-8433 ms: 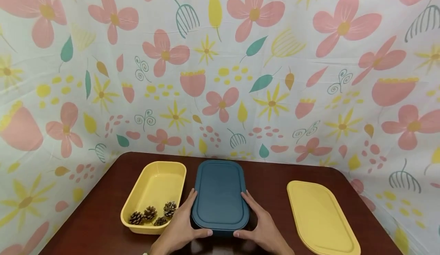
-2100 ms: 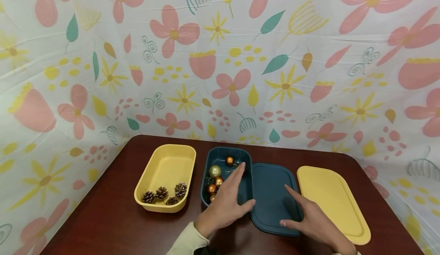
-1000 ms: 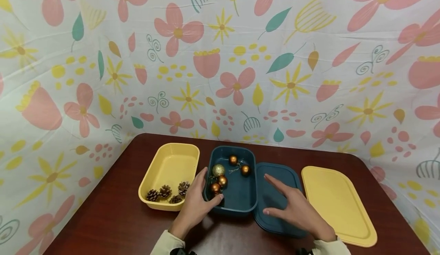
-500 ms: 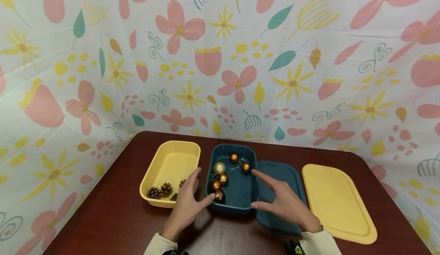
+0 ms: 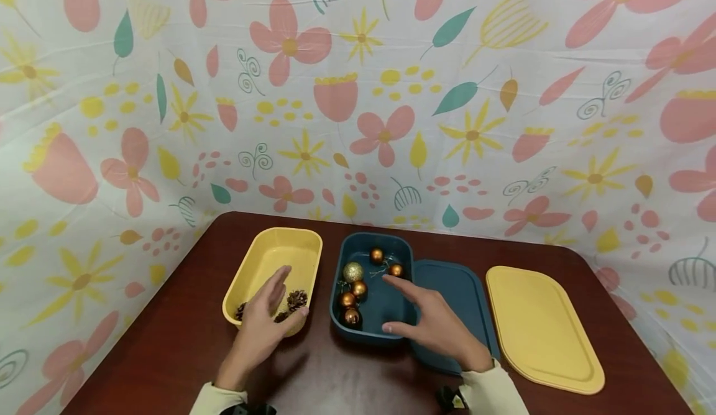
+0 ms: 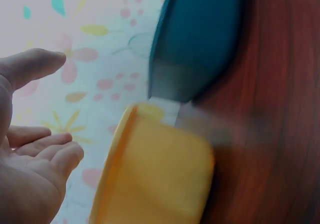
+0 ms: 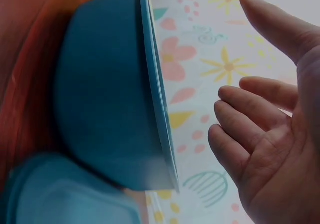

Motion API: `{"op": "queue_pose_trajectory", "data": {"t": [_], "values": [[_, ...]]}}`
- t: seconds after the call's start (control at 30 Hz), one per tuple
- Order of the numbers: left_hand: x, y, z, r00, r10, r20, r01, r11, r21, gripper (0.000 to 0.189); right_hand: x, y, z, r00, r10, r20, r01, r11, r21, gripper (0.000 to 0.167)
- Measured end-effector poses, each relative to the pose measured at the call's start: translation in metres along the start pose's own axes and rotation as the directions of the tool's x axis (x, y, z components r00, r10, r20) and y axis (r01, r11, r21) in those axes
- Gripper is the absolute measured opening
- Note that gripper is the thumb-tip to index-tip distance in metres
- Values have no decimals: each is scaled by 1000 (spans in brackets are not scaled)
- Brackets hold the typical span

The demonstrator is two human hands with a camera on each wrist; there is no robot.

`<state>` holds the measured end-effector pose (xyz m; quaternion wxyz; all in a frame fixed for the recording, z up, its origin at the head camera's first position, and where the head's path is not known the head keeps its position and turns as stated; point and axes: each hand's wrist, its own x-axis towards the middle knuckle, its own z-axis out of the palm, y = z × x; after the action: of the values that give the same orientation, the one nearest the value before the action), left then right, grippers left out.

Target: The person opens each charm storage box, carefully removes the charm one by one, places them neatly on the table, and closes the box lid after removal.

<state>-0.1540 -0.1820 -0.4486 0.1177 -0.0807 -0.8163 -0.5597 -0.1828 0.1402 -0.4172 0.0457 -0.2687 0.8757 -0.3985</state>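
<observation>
I see the left hand above the yellow box of pinecones, left of the blue box holding baubles; the right hand hovers at the latter's right rim. Fingers: loosely extended, empty. Step, I judge: reaching; next calls for grasping.

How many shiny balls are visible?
6, in the blue container: two copper balls toward its far end, a gold ball at left, three nearer copper balls. The right hand may hide more.
</observation>
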Motion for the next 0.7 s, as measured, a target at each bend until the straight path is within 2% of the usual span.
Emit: {"op": "queue_pose_trajectory", "data": {"t": [0.23, 0.4, 0.53, 0.7], "values": [[-2, -6, -31, 998, 50, -47, -52, 998, -41, 81, 10, -11, 15, 999, -44, 25, 43, 999, 30, 75], [-4, -12, -56, 994, 56, -94, -61, 997, -50, 79, 16, -18, 24, 997, -61, 41, 58, 996, 69, 73], [-5, -21, -77, 993, 23, -114, -26, 999, -25, 82, 19, -22, 29, 995, -83, 49, 79, 994, 71, 73], [-5, -32, -93, 992, -70, -101, 78, 994, 73, 83, 24, -26, 34, 993, -98, 65, 94, 994, 62, 72]]}}
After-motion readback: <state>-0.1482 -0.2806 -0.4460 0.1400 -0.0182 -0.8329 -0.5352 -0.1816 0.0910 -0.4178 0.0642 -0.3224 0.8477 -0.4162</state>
